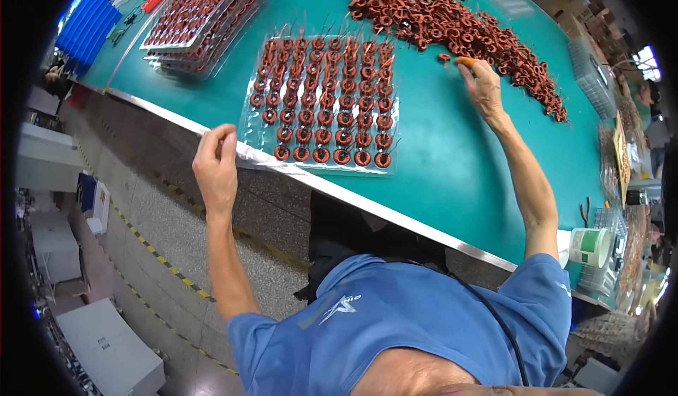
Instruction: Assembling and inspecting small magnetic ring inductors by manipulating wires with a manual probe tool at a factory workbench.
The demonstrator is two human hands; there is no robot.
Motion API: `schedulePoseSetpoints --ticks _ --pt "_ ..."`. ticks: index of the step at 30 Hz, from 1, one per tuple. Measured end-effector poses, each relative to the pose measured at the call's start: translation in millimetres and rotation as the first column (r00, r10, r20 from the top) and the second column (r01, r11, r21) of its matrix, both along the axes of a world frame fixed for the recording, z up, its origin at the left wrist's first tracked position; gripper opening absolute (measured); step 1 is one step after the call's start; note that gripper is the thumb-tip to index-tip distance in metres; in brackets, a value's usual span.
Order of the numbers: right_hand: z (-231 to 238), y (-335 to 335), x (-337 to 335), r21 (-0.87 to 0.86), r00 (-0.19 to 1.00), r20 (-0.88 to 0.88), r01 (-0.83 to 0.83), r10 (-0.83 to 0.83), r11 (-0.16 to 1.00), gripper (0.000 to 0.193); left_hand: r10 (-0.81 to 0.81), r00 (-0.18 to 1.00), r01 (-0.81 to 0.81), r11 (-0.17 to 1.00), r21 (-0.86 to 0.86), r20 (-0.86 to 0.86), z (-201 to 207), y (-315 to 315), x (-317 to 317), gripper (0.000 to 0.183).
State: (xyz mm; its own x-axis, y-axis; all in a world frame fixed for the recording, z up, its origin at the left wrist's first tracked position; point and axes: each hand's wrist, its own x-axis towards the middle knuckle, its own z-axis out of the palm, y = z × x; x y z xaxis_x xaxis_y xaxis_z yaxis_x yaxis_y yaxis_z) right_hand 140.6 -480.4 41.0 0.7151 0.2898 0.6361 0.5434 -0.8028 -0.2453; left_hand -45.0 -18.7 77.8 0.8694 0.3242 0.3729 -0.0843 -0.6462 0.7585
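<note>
In front of me lies a clear plastic tray [249, 131] with rows of reddish-brown wire-wound ring coils [325, 118]. A gap shows at its lower left corner, where pockets hold no coils. My right hand [484, 91] reaches over the table beside a big heap of loose ring coils [452, 29]. An orange cover sits on one of its fingertips, and the fingers are apart. Close to that fingertip lies a single ring coil [443, 58]. My left hand [216, 166] is at the table edge, left of the tray, its fingers curled together; what they hold, if anything, is hidden.
Stacked trays full of coils [201, 25] stand at the far left, near a blue bin [88, 32]. The green table [452, 184] has a white front edge. At right are a white-and-green tub [590, 248], pliers [585, 211] and a wire basket [593, 75].
</note>
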Motion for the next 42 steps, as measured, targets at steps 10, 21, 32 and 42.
schedulePoseSetpoints --ticks 10,21,32,42 --pt "58.1 70.8 -98.9 0.750 0.847 -0.359 0.012 0.392 0.661 0.019 -0.397 0.902 0.429 0.868 -0.250 0.167 -17.6 -139.7 -34.4 0.029" --pt "70.3 121.2 -152.6 0.691 0.735 -0.436 -0.097 0.520 0.716 0.026 -0.555 0.824 0.552 0.741 -0.383 0.114 -16.4 -180.3 -21.1 0.021" --pt "77.2 123.9 -154.6 0.409 0.806 -0.297 -0.378 0.512 0.831 0.011 -0.568 0.757 0.458 0.108 -0.882 0.323 -8.3 -180.5 -35.7 0.032" --pt "85.0 126.9 -156.9 0.418 0.825 -0.310 -0.329 0.473 0.847 0.012 -0.384 0.853 0.462 0.242 -0.853 0.353 -12.4 -183.8 -28.9 0.026"
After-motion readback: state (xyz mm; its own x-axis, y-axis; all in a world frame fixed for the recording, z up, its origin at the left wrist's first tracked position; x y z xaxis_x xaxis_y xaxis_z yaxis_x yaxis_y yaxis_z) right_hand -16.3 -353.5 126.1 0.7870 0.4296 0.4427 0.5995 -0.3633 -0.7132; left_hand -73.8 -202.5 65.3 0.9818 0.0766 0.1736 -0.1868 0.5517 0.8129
